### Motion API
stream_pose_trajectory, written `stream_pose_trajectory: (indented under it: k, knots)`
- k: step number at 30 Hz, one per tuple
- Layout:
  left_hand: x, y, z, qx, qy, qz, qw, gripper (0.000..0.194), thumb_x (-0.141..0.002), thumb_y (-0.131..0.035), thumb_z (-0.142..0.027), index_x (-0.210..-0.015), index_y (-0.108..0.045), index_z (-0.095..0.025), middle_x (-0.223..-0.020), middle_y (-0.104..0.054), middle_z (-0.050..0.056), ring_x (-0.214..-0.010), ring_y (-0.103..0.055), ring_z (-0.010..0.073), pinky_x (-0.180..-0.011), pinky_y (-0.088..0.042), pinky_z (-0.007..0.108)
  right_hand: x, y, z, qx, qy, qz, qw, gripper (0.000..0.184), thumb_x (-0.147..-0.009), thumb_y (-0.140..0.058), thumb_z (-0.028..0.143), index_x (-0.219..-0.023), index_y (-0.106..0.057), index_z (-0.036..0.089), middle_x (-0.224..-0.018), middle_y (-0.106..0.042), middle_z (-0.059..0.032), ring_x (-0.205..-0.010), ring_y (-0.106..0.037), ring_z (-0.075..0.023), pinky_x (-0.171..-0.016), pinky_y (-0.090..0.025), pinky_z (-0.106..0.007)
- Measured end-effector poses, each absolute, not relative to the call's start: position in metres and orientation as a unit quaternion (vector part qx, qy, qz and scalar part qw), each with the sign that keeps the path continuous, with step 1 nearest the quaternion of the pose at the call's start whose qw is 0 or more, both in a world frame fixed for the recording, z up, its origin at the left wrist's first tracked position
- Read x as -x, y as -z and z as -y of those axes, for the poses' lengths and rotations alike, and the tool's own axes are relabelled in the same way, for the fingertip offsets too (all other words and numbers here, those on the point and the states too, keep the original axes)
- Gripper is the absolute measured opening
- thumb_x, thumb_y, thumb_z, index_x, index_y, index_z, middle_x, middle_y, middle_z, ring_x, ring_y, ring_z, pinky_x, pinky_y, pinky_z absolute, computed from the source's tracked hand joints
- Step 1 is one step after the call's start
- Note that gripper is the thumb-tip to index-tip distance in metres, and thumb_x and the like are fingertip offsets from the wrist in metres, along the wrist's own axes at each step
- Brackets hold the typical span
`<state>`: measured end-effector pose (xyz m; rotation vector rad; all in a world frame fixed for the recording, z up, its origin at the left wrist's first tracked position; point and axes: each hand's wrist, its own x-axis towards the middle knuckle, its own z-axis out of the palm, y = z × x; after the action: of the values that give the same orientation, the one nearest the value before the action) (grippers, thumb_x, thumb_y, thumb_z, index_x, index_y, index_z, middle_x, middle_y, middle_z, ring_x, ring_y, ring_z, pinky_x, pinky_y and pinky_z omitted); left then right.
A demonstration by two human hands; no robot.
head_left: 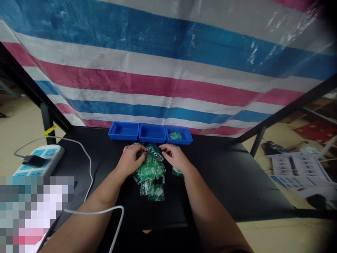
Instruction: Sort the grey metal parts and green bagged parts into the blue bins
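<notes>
A heap of small clear and green-tinted plastic packets (151, 168) lies on the black table in front of me. Small pale and dark pieces show inside some of them; their kind is too small to make out. My left hand (131, 159) rests at the heap's upper left edge, fingers loosely bent and thumb apart, touching packets. On the upper right side, my right hand (176, 157) has its curved fingers parted, tips at the heap's edge. No packet is plainly gripped in either hand. Another packet (177, 172) lies partly under my right wrist.
Behind the heap stand three blue trays in a row: left (123, 135), middle (152, 138) and right (181, 141); the right one holds some packets. A power strip (56, 154) with a white cable (91, 165) sits left. A striped sheet (168, 80) hangs behind.
</notes>
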<state>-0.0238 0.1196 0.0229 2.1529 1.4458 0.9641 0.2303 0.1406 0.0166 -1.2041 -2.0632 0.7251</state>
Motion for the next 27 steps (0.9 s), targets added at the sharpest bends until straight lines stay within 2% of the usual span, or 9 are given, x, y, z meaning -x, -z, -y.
stream_pose_trajectory:
  k: [5, 9, 13, 15, 20, 24, 27]
  knots:
    - [0.024, -0.023, -0.119, -0.766, -0.339, -0.512, 0.189, 0.016, -0.09, -0.057, -0.027, -0.098, -0.07, -0.024, -0.083, -0.069, 0.001, -0.078, -0.064, 0.0188, -0.082, -0.044, 0.034, -0.218, -0.009, -0.147, 0.444, -0.271, 0.793, 0.317, 0.027, -0.084, -0.063, 0.016, -0.106, -0.075, 0.024, -0.094, -0.071, -0.0032, -0.084, -0.065, -0.0166, -0.076, -0.052, -0.029]
    - [0.023, -0.023, -0.119, -0.766, -0.338, -0.513, 0.187, 0.015, -0.089, -0.058, -0.026, -0.097, -0.07, -0.024, -0.082, -0.069, 0.0, -0.076, -0.063, 0.018, -0.081, -0.044, 0.034, -0.218, -0.014, -0.148, 0.431, -0.241, 0.791, 0.361, 0.015, -0.085, -0.065, 0.018, -0.095, -0.074, 0.023, -0.088, -0.069, -0.003, -0.083, -0.064, -0.0179, -0.079, -0.052, -0.031]
    - [0.024, -0.023, -0.12, -0.767, -0.336, -0.511, 0.193, 0.016, -0.088, -0.058, -0.023, -0.098, -0.07, -0.023, -0.082, -0.069, 0.001, -0.079, -0.064, 0.0183, -0.079, -0.045, 0.032, -0.228, -0.018, -0.15, 0.424, -0.201, 0.768, 0.435, 0.008, -0.089, -0.065, 0.026, -0.089, -0.072, 0.022, -0.093, -0.066, -0.0053, -0.083, -0.063, -0.0184, -0.078, -0.052, -0.032]
    - [0.024, -0.023, -0.12, -0.767, -0.337, -0.51, 0.194, 0.016, -0.088, -0.058, -0.022, -0.097, -0.07, -0.023, -0.082, -0.069, 0.001, -0.08, -0.064, 0.0184, -0.079, -0.045, 0.032, -0.237, -0.018, -0.152, 0.447, -0.201, 0.715, 0.499, 0.011, -0.088, -0.067, 0.031, -0.089, -0.07, 0.021, -0.091, -0.065, -0.0051, -0.075, -0.062, -0.0166, -0.071, -0.052, -0.03]
    - [0.023, -0.022, -0.12, -0.769, -0.337, -0.507, 0.195, 0.015, -0.088, -0.058, -0.023, -0.097, -0.069, -0.023, -0.081, -0.068, 0.0, -0.078, -0.064, 0.0176, -0.079, -0.045, 0.032, -0.261, -0.015, -0.166, 0.478, -0.272, 0.522, 0.652, 0.024, -0.085, -0.071, 0.042, -0.089, -0.063, 0.02, -0.068, -0.061, 0.0028, -0.053, -0.057, -0.0122, -0.057, -0.052, -0.027]
    - [0.023, -0.022, -0.12, -0.768, -0.337, -0.507, 0.196, 0.015, -0.088, -0.058, -0.023, -0.098, -0.069, -0.023, -0.081, -0.068, 0.0, -0.076, -0.064, 0.017, -0.076, -0.045, 0.031, -0.276, -0.008, -0.18, 0.47, -0.284, 0.399, 0.734, 0.035, -0.079, -0.076, 0.048, -0.09, -0.059, 0.019, -0.071, -0.06, 0.0041, -0.059, -0.061, -0.0118, -0.064, -0.059, -0.03]
    - [0.023, -0.021, -0.12, -0.769, -0.337, -0.505, 0.2, 0.015, -0.088, -0.058, -0.024, -0.098, -0.07, -0.022, -0.081, -0.068, 0.001, -0.077, -0.064, 0.0172, -0.072, -0.045, 0.029, -0.288, 0.002, -0.188, 0.52, -0.263, 0.348, 0.734, 0.046, -0.071, -0.08, 0.048, -0.097, -0.055, 0.02, -0.08, -0.058, 0.004, -0.062, -0.062, -0.0114, -0.066, -0.06, -0.032]
